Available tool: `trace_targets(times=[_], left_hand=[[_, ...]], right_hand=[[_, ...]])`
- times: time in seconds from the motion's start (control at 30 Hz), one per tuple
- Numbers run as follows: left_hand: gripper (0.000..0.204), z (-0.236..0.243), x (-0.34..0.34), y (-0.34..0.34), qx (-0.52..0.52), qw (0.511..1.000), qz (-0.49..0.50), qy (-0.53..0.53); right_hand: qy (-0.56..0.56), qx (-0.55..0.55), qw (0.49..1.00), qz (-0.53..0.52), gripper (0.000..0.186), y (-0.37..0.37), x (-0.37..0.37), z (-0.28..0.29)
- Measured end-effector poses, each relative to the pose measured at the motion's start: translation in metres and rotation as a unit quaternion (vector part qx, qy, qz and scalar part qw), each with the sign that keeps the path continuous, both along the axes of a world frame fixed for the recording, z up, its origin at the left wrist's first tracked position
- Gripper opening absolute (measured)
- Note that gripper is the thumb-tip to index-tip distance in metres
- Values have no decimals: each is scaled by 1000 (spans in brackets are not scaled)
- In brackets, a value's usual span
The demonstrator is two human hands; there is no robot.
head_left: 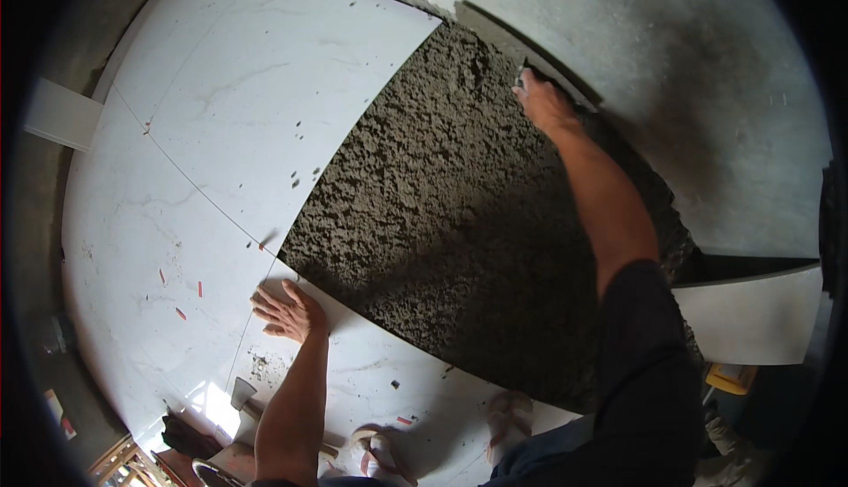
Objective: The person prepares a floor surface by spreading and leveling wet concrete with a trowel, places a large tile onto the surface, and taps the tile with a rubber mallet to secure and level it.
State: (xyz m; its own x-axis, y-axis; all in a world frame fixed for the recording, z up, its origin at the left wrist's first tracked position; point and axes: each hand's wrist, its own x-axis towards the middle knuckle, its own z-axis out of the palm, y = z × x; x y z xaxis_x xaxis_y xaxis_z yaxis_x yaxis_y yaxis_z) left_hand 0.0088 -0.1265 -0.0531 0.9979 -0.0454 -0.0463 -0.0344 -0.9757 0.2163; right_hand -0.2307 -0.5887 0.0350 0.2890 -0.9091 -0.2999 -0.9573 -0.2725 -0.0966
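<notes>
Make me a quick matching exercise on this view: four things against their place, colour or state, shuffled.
1. Left hand
2. Right hand
3. Mortar bed
4. Small red strips

A. Scattered loose over white tiles
B. Gripping a long trowel near the wall
C. Rough, dark grey-brown
D. Spread open, palm down

Pairs: 1-D, 2-B, 3-C, 4-A

At the far right edge of the mortar bed point(424, 151), the right hand point(549, 107) hides the grip of a long flat tool point(499, 38). By the bed's left corner, the palm of the left hand point(293, 313) is unseen. Below the bed, the left forearm point(287, 407) covers part of a hammer-like tool point(244, 392); the view's lower edge crops 1 foot point(375, 452). Left of the bed, dark specks point(295, 184) are too small to name.
</notes>
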Motion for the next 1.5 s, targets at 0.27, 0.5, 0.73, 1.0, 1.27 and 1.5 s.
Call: trace_targets(times=[0.27,0.5,0.73,1.0,1.27,1.5], left_hand=[[74,4,-2,2,8,1000,-7,21],[74,-2,-1,0,5,1000,-10,-19],[74,5,-2,-2,7,1000,-14,4],[74,9,-4,-2,-1,1000,-16,5],[73,5,-4,0,2,1000,-23,-9],[74,2,-3,0,4,1000,-25,-3]], right_hand=[[-47,-3,998,39,44,-21,34,-35],[-2,-208,941,266,43,30,31,-15],[-93,91,989,-73,50,-17,83,-13],[-30,64,983,170,35,84,71,13],[-227,27,959,-167,37,125,6,-10],[-423,276,832,-230,36,123,98,-55]])
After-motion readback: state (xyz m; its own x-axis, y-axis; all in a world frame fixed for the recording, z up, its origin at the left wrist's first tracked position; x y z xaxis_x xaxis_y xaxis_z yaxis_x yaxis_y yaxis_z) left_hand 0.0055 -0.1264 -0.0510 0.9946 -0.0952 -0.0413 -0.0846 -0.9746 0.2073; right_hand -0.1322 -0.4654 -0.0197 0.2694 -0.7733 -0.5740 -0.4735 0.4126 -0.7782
